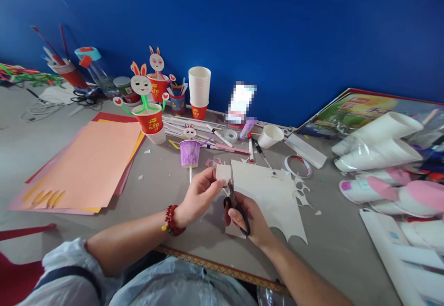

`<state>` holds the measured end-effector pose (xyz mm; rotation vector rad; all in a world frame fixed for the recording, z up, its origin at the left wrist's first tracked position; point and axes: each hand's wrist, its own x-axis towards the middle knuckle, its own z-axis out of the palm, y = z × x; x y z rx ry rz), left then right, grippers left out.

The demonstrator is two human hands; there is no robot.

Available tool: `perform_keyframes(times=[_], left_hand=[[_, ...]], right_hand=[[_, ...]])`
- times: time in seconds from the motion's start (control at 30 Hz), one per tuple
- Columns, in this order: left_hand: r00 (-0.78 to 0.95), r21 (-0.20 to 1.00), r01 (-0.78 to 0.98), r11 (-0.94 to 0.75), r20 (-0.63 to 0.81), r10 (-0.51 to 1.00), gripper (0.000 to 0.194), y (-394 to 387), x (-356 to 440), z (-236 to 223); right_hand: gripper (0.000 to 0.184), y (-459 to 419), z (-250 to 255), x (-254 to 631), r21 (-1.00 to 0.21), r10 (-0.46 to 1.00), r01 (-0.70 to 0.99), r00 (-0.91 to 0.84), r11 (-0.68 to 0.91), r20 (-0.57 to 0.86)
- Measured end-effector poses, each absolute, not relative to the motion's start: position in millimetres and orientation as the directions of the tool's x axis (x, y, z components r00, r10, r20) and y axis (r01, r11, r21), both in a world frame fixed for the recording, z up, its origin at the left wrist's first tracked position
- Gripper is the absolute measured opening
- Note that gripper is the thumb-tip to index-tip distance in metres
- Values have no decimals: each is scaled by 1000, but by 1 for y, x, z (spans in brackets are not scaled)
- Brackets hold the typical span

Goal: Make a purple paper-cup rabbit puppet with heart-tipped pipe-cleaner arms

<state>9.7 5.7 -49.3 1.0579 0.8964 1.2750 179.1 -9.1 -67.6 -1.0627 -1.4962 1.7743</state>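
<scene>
Between thumb and fingers, my left hand (203,189) pinches a small piece of white paper (223,172). My right hand (251,218) is closed around the dark handles of a pair of scissors (231,186), whose blades point up along the right edge of that piece. Under and beside my right hand lies a large white sheet (267,190) with scalloped cutouts along its edges. Just beyond my left hand stands a small purple paper cup (189,153) on a white stick, with a rabbit face (189,131) above it.
Stacked coloured paper (83,162) lies on the left. Red cups with rabbit figures (150,118) and a tall stack of white cups (199,86) stand at the back. Markers (250,146), a tape roll (298,166) and paper scraps are scattered around. Paper tubes (378,153) crowd the right side.
</scene>
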Motion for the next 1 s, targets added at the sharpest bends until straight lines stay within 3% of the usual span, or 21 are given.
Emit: perform_keyframes(times=[1.0], left_hand=[[113,966,-257,11,19,993,25,3,13,-50]], right_hand=[[53,-9,-70,177,-973,846,50,-486,-224,-219]])
